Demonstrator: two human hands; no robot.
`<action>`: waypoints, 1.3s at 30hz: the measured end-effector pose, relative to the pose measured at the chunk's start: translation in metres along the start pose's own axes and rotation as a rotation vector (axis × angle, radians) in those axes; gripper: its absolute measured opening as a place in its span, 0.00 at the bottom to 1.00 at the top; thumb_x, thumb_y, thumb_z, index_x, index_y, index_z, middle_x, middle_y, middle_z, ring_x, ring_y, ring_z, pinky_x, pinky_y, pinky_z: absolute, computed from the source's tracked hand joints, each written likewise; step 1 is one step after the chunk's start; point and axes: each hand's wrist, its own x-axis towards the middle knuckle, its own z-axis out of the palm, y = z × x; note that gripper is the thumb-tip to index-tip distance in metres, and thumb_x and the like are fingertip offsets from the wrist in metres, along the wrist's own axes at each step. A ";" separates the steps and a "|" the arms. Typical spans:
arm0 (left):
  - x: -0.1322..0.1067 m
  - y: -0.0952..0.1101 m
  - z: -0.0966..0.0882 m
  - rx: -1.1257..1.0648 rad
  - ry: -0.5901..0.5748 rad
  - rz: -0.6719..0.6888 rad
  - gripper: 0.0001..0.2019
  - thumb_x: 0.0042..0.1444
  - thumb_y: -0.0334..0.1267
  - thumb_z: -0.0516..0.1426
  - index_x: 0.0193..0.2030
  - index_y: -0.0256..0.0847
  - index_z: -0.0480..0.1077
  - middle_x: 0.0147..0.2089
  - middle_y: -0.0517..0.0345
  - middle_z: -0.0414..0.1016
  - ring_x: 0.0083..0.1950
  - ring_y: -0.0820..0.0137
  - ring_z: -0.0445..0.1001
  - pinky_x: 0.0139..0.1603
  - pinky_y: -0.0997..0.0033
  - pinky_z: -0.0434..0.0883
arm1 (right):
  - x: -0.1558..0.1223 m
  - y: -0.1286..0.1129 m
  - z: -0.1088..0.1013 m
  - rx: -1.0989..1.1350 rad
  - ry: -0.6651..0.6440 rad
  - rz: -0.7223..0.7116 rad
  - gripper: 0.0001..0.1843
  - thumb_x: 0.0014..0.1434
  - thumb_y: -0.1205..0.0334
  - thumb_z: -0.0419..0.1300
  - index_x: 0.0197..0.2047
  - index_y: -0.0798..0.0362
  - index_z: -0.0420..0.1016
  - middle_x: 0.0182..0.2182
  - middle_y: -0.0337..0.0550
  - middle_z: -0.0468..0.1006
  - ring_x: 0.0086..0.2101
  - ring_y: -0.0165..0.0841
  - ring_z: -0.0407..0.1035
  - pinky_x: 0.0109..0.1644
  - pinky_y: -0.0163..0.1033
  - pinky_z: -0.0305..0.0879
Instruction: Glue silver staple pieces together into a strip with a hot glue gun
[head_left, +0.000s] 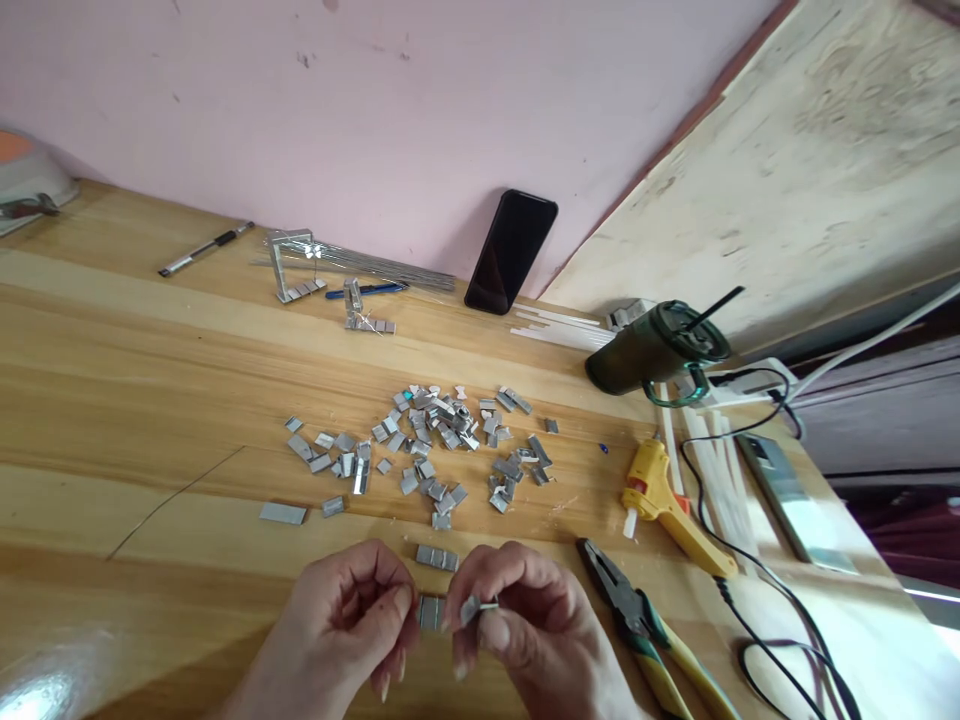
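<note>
Small grey piece (469,610): up off the table (150,400), at our right fingertips. A thin pale bit (489,605) shows beside it; we can't tell if the two are joined.
Right hand (540,610): thumb and index clamped on that piece. We'd pinch by the edges, lightly; thin stock like this probably bends or skews under a hard squeeze.
Left hand (345,610): thumb and index tips together, just beside the right hand. We can't tell whether anything sits between them. Best used to steady and square the piece, not pull at it.
Ribbed grey block (431,612): on the table between our hands, partly covered by right fingers. We should watch the knuckles so we don't knock it.
Second block (437,557): just beyond, lying flat. Good reference for alignment.
Loose pile (442,415): small grey bits scattered ahead of us, apart from both hands. We'd work clear of it so nothing gets mixed in.
Pliers (630,610): near the right hand, jaws pointing away from us. Mind the right elbow.
Glue gun (660,490): past the pliers, on its side. Can't tell if it's hot; we treat it as hot.
Standing frames (279,270): two at the back, well apart from our hands.
</note>
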 end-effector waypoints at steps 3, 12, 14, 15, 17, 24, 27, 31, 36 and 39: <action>-0.004 0.006 0.003 0.013 0.055 0.032 0.18 0.50 0.54 0.62 0.25 0.40 0.68 0.21 0.63 0.68 0.22 0.75 0.64 0.24 0.76 0.64 | 0.000 0.002 -0.001 -0.028 -0.003 -0.009 0.13 0.48 0.55 0.73 0.31 0.51 0.77 0.28 0.38 0.74 0.23 0.25 0.66 0.26 0.31 0.65; -0.010 0.013 0.010 0.051 0.074 -0.013 0.14 0.46 0.48 0.65 0.24 0.39 0.71 0.20 0.66 0.63 0.23 0.76 0.61 0.25 0.78 0.60 | 0.003 0.011 -0.009 -0.372 -0.064 -0.153 0.10 0.54 0.53 0.69 0.33 0.50 0.78 0.28 0.36 0.69 0.26 0.26 0.63 0.31 0.33 0.61; -0.008 0.010 0.007 0.062 0.054 -0.009 0.16 0.46 0.50 0.65 0.25 0.39 0.70 0.20 0.67 0.62 0.23 0.77 0.60 0.25 0.78 0.58 | 0.004 0.008 -0.010 -0.458 -0.092 -0.191 0.08 0.56 0.55 0.67 0.34 0.50 0.78 0.29 0.37 0.70 0.26 0.26 0.63 0.31 0.33 0.61; -0.007 0.008 0.006 0.069 0.045 0.000 0.17 0.46 0.51 0.65 0.25 0.39 0.69 0.21 0.67 0.61 0.23 0.77 0.59 0.25 0.78 0.58 | 0.004 0.006 -0.010 -0.485 -0.095 -0.189 0.07 0.57 0.56 0.67 0.34 0.50 0.78 0.29 0.37 0.70 0.27 0.26 0.63 0.31 0.32 0.61; -0.006 0.006 0.003 0.076 0.009 0.004 0.19 0.46 0.53 0.65 0.24 0.39 0.67 0.21 0.67 0.61 0.23 0.77 0.59 0.24 0.78 0.57 | 0.003 0.005 -0.009 -0.502 -0.100 -0.165 0.07 0.56 0.56 0.67 0.32 0.51 0.78 0.28 0.36 0.68 0.26 0.26 0.63 0.30 0.32 0.60; -0.002 0.005 0.000 -0.003 -0.141 -0.072 0.23 0.47 0.59 0.63 0.25 0.40 0.65 0.20 0.66 0.64 0.21 0.77 0.62 0.25 0.78 0.62 | 0.000 0.006 -0.013 -0.385 -0.122 0.040 0.16 0.52 0.47 0.68 0.31 0.52 0.76 0.25 0.33 0.65 0.22 0.23 0.57 0.28 0.32 0.56; -0.001 0.006 -0.001 0.019 -0.176 -0.083 0.21 0.50 0.56 0.62 0.26 0.40 0.65 0.21 0.65 0.66 0.22 0.76 0.64 0.25 0.77 0.64 | -0.001 -0.002 -0.012 -0.406 -0.129 0.069 0.16 0.52 0.48 0.68 0.32 0.52 0.76 0.26 0.34 0.66 0.23 0.24 0.59 0.28 0.32 0.57; 0.000 0.009 -0.003 0.195 -0.127 -0.079 0.14 0.50 0.48 0.61 0.27 0.40 0.68 0.21 0.65 0.65 0.22 0.75 0.64 0.24 0.76 0.62 | -0.001 -0.012 -0.006 -0.669 -0.114 0.050 0.05 0.54 0.61 0.64 0.30 0.53 0.75 0.26 0.35 0.69 0.26 0.27 0.63 0.31 0.32 0.61; -0.004 0.005 0.001 0.524 0.035 0.100 0.07 0.51 0.36 0.54 0.25 0.41 0.70 0.24 0.62 0.72 0.28 0.71 0.69 0.29 0.76 0.64 | 0.000 -0.002 -0.001 -1.006 -0.068 -0.316 0.06 0.51 0.72 0.58 0.30 0.52 0.71 0.24 0.33 0.68 0.22 0.25 0.65 0.26 0.29 0.61; -0.006 -0.002 0.002 0.613 0.109 0.210 0.08 0.51 0.34 0.53 0.25 0.42 0.72 0.25 0.62 0.74 0.28 0.70 0.72 0.29 0.77 0.65 | 0.000 0.000 0.001 -1.150 -0.081 -0.441 0.08 0.50 0.74 0.58 0.31 0.52 0.70 0.23 0.33 0.69 0.22 0.26 0.66 0.27 0.30 0.62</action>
